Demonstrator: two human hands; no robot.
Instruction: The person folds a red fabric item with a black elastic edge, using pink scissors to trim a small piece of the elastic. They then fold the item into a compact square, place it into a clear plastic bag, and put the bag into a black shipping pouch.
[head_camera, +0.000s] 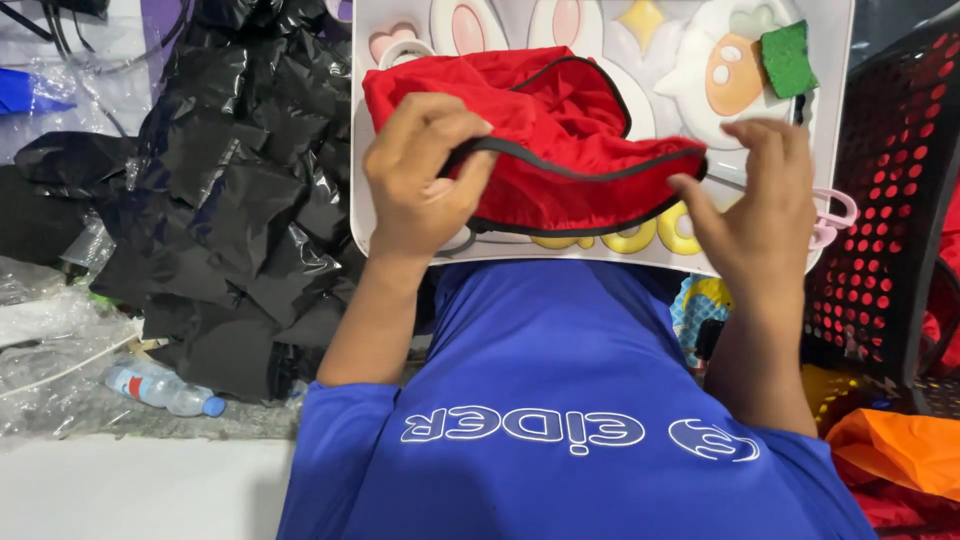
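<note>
While the left hand (420, 170) grips the black-piped edge of the red cloth (545, 140), the right hand (765, 200) pinches the opposite end, fingers spread. Soft and glossy, the cloth is bowed into a pouch shape, long axis left to right, above a white cartoon-printed surface (840, 60). Crinkled black plastic (240, 200) lies left.

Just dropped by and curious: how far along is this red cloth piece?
Done: hard to say. In hand: the left hand grips the black-edged rim of the red cloth piece, and the right hand pinches its other end over the white board. Left: it lies crumpled, not flat.
</note>
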